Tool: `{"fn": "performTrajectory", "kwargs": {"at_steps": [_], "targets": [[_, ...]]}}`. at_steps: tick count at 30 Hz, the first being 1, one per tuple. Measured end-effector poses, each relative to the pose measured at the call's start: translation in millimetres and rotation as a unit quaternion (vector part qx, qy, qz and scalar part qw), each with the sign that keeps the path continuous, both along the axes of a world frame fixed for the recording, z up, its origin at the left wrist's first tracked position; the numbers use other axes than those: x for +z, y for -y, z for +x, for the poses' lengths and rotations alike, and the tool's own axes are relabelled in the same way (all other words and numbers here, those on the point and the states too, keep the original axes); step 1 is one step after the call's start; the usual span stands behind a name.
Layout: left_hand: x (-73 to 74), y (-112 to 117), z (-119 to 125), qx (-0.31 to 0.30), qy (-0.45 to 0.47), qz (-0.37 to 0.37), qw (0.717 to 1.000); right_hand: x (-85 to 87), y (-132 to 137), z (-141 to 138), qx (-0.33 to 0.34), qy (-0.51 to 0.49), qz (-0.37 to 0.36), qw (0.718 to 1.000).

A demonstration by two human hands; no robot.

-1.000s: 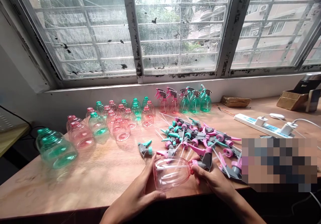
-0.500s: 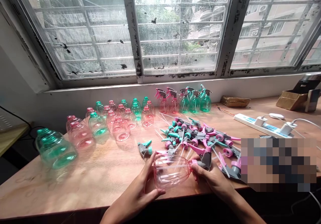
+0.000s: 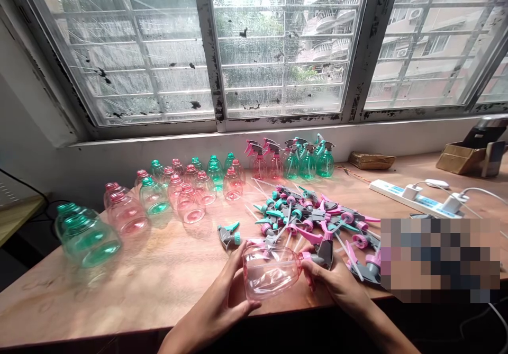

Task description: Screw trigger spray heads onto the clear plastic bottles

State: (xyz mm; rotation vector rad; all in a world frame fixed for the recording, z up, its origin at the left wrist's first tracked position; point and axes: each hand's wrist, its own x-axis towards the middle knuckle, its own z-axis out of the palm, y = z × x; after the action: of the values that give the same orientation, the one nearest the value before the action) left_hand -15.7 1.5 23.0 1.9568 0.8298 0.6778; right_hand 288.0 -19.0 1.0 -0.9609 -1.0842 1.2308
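Note:
I hold a clear pink spray bottle (image 3: 270,272) on its side just above the wooden table's (image 3: 159,280) near edge. My left hand (image 3: 228,301) is curled round the bottle's base. My right hand (image 3: 331,280) grips the pink and grey trigger head (image 3: 321,253) at the bottle's neck, fingers closed round the collar. A thin dip tube shows inside the bottle.
A heap of loose pink, teal and grey trigger heads (image 3: 313,216) lies right behind the hands. Capless pink and green bottles (image 3: 174,195) stand at the left. Finished spray bottles (image 3: 293,158) stand by the window ledge. A white power strip (image 3: 413,198) lies at the right.
The bottle has turned slightly in my hands and risen a little. My right hand's fingers have shifted round the trigger head's collar. Everything else on the table stays put.

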Motion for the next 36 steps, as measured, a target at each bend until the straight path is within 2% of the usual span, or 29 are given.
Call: {"fn": "performTrajectory", "kwargs": {"at_steps": [7, 12, 16, 19, 27, 32, 36], "targets": [[-8.7, -0.7, -4.2, -0.005, 0.008, -0.003, 1.0, -1.2, -1.1, 0.2, -0.008, 0.021, -0.006, 1.0], [-8.3, 1.2, -4.7, 0.003, 0.014, -0.008, 1.0, -2.5, -1.1, 1.1, -0.004, 0.033, -0.007, 0.999], [-7.5, 1.1, -5.0, 0.028, -0.029, 0.024, 0.999, -0.7, 0.3, 2.3, -0.003, 0.013, -0.001, 1.0], [-7.6, 0.0, -4.8, 0.021, -0.035, 0.035, 0.999, 0.4, 0.6, 2.9, 0.015, -0.001, 0.003, 1.0], [-6.2, -0.6, 0.1, -0.018, 0.028, -0.019, 0.999, -5.4, -2.2, 4.4, 0.017, 0.002, -0.002, 1.0], [-1.2, -0.1, -1.1, 0.011, 0.001, 0.006, 1.0, -7.2, -1.0, 6.9, 0.013, 0.02, -0.003, 1.0], [-6.6, -2.4, -3.4, 0.009, 0.001, 0.002, 1.0, -4.3, 0.1, 5.0, 0.011, 0.009, -0.005, 1.0]]}}
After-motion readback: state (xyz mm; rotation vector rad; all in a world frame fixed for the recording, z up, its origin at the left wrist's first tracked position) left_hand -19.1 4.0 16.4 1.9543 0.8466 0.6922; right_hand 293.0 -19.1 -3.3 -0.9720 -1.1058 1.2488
